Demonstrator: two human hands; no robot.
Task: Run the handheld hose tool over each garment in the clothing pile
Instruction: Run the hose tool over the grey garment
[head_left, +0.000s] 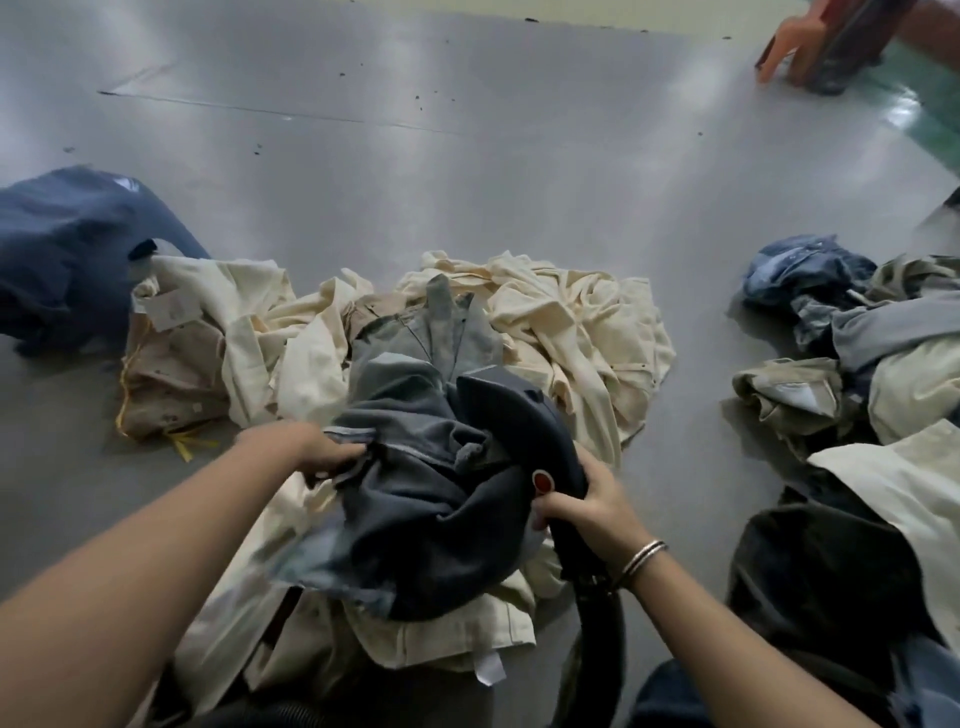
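1. Right hand (592, 512) wraps the hose tool (524, 431) by its handle.
2. Left hand (322, 449) pinches the dark garment (431, 499), which lies against the tool's head, atop the cream clothing pile (571, 332).

Head-worn view, steeply down (close) over floor (467, 156)

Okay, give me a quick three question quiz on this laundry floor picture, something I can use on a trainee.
1. True or false: the left hand is empty.
2. Which hand grips the dark hose tool with the red button? A left, B right.
3. What colour are most garments in the middle pile?

Key:
1. False; it grips the grey garment.
2. B; the right hand.
3. Cream.
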